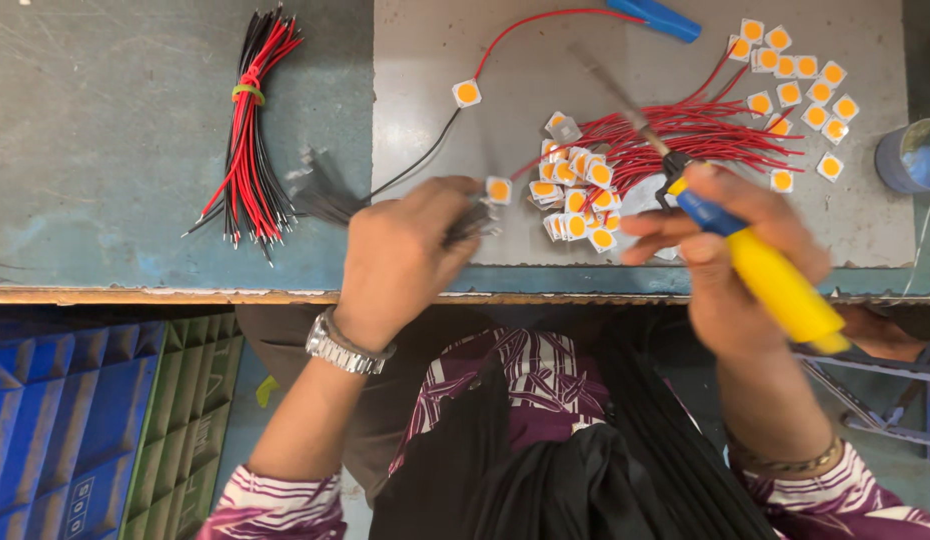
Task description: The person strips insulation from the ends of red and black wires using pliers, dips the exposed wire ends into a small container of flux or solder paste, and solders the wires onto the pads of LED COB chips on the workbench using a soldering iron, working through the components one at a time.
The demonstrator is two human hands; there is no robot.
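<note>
Right hand (730, 255) is closed around a soldering iron (755, 255) with a yellow and blue handle, near the front edge of the workbench (135, 150), right of centre. The iron's long axis runs diagonally: handle end toward the front right, metal tip pointing to the back left, over a heap of red wires (705, 130). Left hand (400, 255) sits at the front edge near the middle, fingers pinched on a small white square chip with an orange centre (498, 190) and blurred dark wire ends. A pile of similar chips (577, 195) lies between the hands. A tied bundle of red and black wires (247, 140) lies toward the left, well apart.
</note>
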